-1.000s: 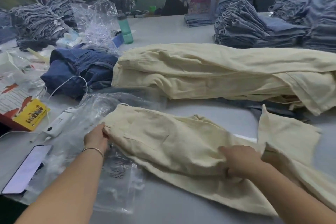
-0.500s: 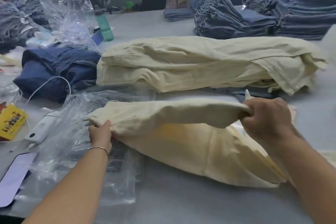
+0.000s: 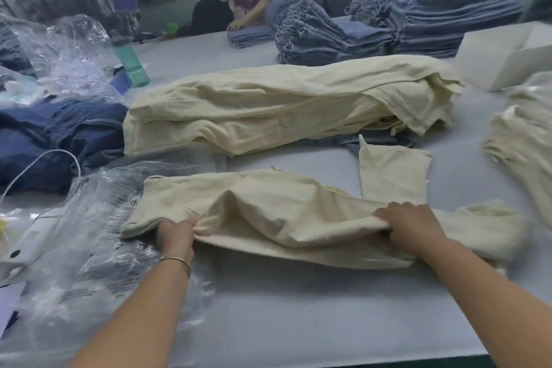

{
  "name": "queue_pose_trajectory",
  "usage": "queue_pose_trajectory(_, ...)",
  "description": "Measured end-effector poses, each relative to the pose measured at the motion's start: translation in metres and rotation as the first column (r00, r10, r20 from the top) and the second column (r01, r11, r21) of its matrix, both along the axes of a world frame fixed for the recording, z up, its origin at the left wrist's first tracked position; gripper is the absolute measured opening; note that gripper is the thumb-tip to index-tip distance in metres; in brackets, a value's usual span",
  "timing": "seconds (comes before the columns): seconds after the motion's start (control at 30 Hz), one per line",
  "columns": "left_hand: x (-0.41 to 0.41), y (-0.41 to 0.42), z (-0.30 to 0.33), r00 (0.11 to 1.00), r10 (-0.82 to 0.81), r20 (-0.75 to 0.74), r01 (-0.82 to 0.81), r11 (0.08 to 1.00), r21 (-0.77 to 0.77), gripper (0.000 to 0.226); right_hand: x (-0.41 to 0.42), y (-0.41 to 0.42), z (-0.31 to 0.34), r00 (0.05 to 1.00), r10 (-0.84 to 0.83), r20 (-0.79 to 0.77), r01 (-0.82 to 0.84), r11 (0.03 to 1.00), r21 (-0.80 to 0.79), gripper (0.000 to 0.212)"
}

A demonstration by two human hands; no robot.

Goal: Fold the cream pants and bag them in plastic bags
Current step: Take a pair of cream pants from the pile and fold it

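A pair of cream pants (image 3: 268, 212) lies across the grey table in front of me, folded lengthwise, with one leg end sticking up at the right. My left hand (image 3: 176, 234) grips the near edge of the fabric close to the waistband. My right hand (image 3: 413, 225) pinches the folded edge further right. Clear plastic bags (image 3: 98, 251) with printed text lie under the waist end at the left. A stack of more cream pants (image 3: 283, 107) sits just behind.
Dark blue jeans (image 3: 56, 140) are heaped at the left, beside crumpled plastic and a green bottle (image 3: 131, 64). A white device (image 3: 30, 245) with a cable lies at the left. Stacks of folded jeans (image 3: 418, 21) and a person stand at the back. A white box (image 3: 501, 60) sits right.
The raised fold of the pants has come down toward me and now lies flat. My right hand moved down and nearer, my left hand shifted right along the near edge.
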State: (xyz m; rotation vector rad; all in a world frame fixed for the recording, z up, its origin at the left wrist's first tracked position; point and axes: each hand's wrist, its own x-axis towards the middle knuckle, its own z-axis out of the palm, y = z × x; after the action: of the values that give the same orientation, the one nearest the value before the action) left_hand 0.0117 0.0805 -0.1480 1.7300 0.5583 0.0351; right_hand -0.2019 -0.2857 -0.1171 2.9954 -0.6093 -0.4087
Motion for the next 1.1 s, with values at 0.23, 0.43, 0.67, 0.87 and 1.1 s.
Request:
queue_pose_trajectory(0.23, -0.023, -0.017, 0.031, 0.996, 0.070, -0.059, -0.089, 0.889, -0.450, 0.013, -0.056, -0.064, -0.024, 0.946, -0.322, 0.032, 0.321, 0.946, 0.031, 0.057)
queue_pose_trajectory(0.43, -0.082, -0.120, 0.035, 0.958, -0.187, -0.217, 0.021, 0.802, -0.597, 0.022, -0.050, -0.088, -0.001, 0.957, -0.196, 0.212, 0.162, 0.973, 0.168, 0.035)
queue_pose_trajectory(0.67, -0.126, -0.186, 0.025, 0.941, -0.138, -0.308, -0.070, 0.814, -0.577, 0.040, 0.000, -0.106, 0.070, 0.515, 0.105, 0.851, -0.175, 0.984, -0.015, 0.033)
queue_pose_trajectory(0.87, -0.178, -0.258, 0.015, 0.811, -0.412, -0.415, 0.176, 0.849, -0.499, 0.007, 0.036, -0.128, 0.038, 0.927, 0.374, 0.039, -0.376, 0.920, 0.107, 0.116)
queue_pose_trajectory(1.1, -0.166, -0.240, 0.049, 0.611, -0.515, -0.601, 0.693, 0.716, 0.091, 0.036, 0.032, -0.176, -0.016, 0.911, 0.377, -0.167, -0.372, 0.926, 0.063, 0.093)
